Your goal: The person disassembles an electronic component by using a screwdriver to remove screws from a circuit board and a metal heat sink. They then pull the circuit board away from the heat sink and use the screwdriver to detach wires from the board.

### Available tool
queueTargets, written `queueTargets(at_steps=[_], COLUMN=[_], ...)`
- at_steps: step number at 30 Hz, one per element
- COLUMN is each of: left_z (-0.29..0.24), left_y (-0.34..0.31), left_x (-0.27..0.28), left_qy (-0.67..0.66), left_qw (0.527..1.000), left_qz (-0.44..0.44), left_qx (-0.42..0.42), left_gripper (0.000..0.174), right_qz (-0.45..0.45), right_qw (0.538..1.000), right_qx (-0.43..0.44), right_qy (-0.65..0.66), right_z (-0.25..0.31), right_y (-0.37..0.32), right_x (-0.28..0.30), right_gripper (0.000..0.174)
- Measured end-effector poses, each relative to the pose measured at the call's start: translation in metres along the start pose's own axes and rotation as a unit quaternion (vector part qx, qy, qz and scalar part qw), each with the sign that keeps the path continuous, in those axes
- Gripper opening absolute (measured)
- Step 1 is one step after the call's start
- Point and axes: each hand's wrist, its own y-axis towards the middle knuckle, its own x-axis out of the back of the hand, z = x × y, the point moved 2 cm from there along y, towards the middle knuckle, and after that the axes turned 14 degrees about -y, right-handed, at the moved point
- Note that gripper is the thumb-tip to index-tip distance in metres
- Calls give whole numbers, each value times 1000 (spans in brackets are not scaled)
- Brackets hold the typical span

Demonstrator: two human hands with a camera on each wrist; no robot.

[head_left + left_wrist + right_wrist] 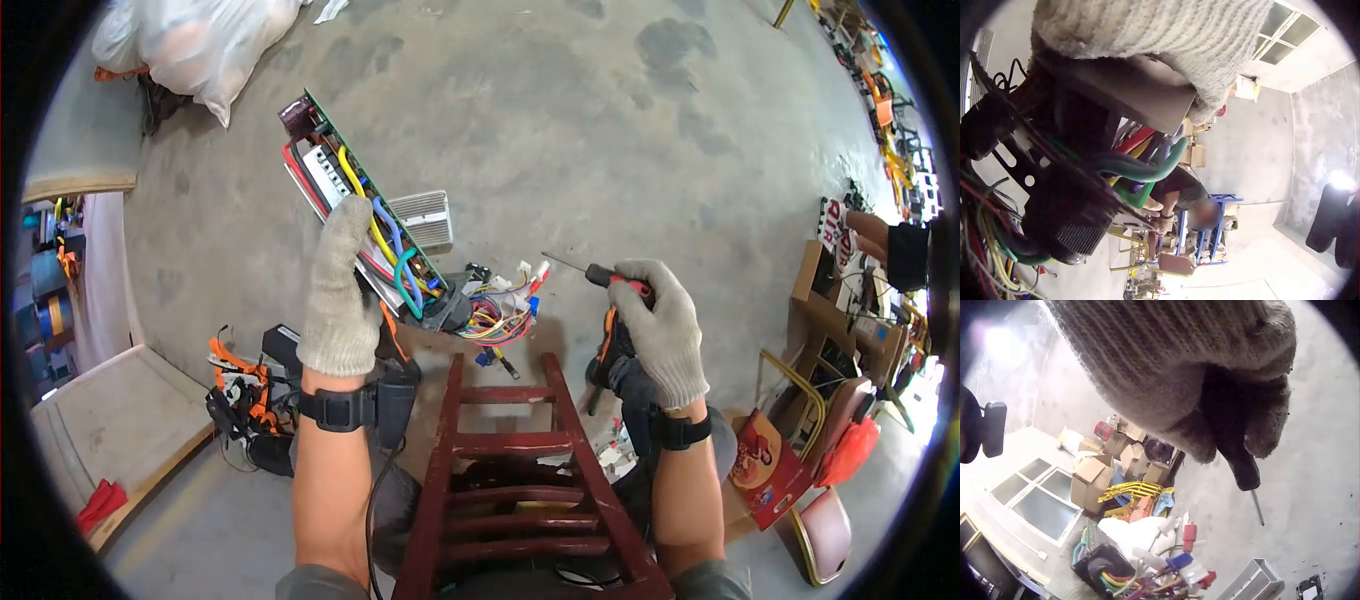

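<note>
My left hand [338,290], in a knitted work glove, grips a long circuit board [352,175] with thick red, yellow, blue and green wires along it. From the board's near end hangs a bundle of thin wires [505,312] with white, red and blue plugs. A dark end piece [1075,225] of the board and its green wire show close up in the left wrist view. My gloved right hand [660,325] holds a screwdriver [603,276] by its red and black handle, the thin shaft pointing left toward the plugs, apart from the board.
A finned silver metal case [428,218] lies on the concrete floor beyond the board. A dark red wooden ladder-like frame [512,442] stands between my legs. To the left are black and orange gear [245,385] and a low panel [120,410]; boxes [850,315] and chairs are at right.
</note>
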Motion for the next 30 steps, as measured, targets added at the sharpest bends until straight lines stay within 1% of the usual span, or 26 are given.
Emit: queueTargets(at_steps=[2, 3, 5, 6, 7, 9, 10, 11, 13, 14, 15, 17, 18, 22, 24, 27, 28, 30], left_z=[-2, -3, -5, -6, -7, -10, -9, -10, -12, -12, -11, -9, -10, -10, -8, -4, -1, -2], left_y=[2, 2, 2, 1, -1, -5, -2, -3, -7, -6, -5, 0, 0, 0, 3, 5, 5, 4], left_x=[1, 2, 5, 5, 0, -8, -3, -3, -8, -6, -2, 0, -1, -1, 1, 3, 3, 1], left_qy=[4, 7, 2, -5, -7, -27, -27, -29, -26, -26, -24, 4, -5, -5, -24, -33, -42, -27], left_qw=[1000, 1000, 1000, 999, 999, 997, 998, 997, 998, 998, 998, 998, 999, 999, 999, 999, 999, 999], left_qz=[-6, -8, -21, -28, -33, -62, -59, -65, -47, -48, -53, -41, -41, -28, -28, -28, -35, -40], left_qx=[-8, -17, -17, -17, -19, -24, -26, -30, -14, -16, -19, -54, -28, -36, -9, 9, 3, -13], left_gripper=[47, 46, 45, 44, 44, 34, 35, 35, 37, 39, 39, 42, 43, 43, 43, 42, 38, 36], right_qz=[8, 12, 58, 74, 78, 83, 106, 110, 173, 185, 190, 195, 206, 219, 219, 210, 215, 221], right_qw=[999, 999, 997, 995, 994, 989, 984, 983, 975, 972, 971, 964, 962, 964, 963, 961, 961, 961], right_qx=[17, 17, 4, 26, 29, 34, 27, 33, 14, 24, 28, 73, 61, 62, 67, 72, 79, 88], right_qy=[-40, -40, -56, -68, -70, -116, -138, -140, -139, -144, -143, -166, -167, -138, -145, -164, -152, -140], right_z=[-10, -17, -37, -51, -61, -81, -91, -98, -114, -120, -124, -130, -128, -131, -130, -137, -141, -144], right_y=[-1, -3, -6, -8, -10, -15, -14, -11, -5, 1, 5, 11, 13, 9, 8, 0, -1, -1], right_x=[-10, -16, -31, -38, -44, -52, -58, -64, -83, -97, -110, -128, -136, -164, -176, -188, -193, -200], right_gripper=[29, 29, 30, 32, 32, 35, 38, 38, 40, 40, 40, 40, 39, 40, 39, 36, 35, 35])
